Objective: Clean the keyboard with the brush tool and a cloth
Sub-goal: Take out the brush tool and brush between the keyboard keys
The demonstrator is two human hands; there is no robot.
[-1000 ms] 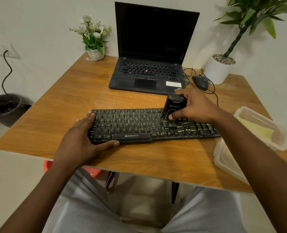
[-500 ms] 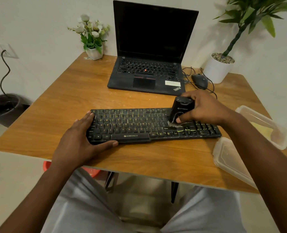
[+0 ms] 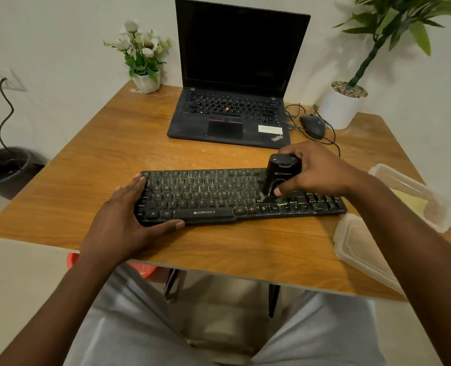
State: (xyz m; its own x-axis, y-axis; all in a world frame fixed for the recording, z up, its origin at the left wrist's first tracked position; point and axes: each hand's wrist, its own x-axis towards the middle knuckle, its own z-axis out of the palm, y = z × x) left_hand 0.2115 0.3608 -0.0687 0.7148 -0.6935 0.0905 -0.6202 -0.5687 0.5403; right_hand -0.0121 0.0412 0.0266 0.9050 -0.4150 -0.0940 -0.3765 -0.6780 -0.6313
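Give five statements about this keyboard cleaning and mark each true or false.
1. The right hand grips the black brush tool on the black Zebronics keyboard. True.
2. The left hand rests on the keyboard's left end. True.
3. The brush tool stands on the keyboard's left half. False: it stands on the right half.
4. The screen behind the keyboard is lit. False: the black laptop has a dark screen.
5. The clear plastic container stands open, its lid lying beside it. True.
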